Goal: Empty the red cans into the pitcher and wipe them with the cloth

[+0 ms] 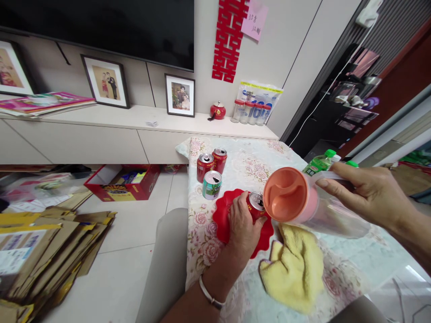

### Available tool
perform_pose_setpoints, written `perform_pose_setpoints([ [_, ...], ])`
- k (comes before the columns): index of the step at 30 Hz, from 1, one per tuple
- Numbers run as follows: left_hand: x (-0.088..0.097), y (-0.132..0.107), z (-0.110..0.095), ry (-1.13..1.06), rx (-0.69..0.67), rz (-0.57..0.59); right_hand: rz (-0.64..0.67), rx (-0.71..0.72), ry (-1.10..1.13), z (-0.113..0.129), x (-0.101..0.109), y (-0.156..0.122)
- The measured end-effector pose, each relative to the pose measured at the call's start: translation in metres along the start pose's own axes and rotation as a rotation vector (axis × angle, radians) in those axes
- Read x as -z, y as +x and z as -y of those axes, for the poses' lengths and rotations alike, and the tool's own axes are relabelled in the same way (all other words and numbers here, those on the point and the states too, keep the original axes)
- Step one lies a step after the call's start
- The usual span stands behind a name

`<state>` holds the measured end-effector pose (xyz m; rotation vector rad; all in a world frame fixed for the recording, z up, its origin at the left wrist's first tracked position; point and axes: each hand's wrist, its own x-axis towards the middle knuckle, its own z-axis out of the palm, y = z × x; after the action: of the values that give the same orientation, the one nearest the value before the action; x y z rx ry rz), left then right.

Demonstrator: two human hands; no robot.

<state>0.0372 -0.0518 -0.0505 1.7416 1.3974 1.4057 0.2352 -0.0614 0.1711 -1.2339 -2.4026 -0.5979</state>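
My left hand [244, 226] is wrapped round a red soda can [256, 202] whose top is opened. The can stands in a red scalloped tray [222, 213]. My right hand [363, 190] grips the handle of a clear plastic pitcher [336, 220] with an orange lid [286, 195]. The pitcher is tipped on its side, its lid close against the can's rim. Whether liquid is flowing, I cannot tell. Beyond the tray are two red cans [219, 160] and a green-and-white can [212, 185]. A yellow cloth [296, 269] lies in front of the pitcher.
Green-capped bottles [319, 161] stand behind the pitcher on the floral tablecloth [202, 220]. A low white cabinet [161, 143] holds picture frames [181, 95], a red pot [218, 110] and red-lidded jars [252, 112]. Flattened cardboard [60, 242] and a red box [123, 184] lie on the floor at left.
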Motion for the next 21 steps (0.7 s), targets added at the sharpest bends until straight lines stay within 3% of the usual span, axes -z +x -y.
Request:
perform_pose_setpoints([
  [21, 0.0013, 0.0007, -0.0010, -0.015, 0.002, 0.009, 0.009, -0.015, -0.007, -0.0052, -0.0030, -0.0030],
])
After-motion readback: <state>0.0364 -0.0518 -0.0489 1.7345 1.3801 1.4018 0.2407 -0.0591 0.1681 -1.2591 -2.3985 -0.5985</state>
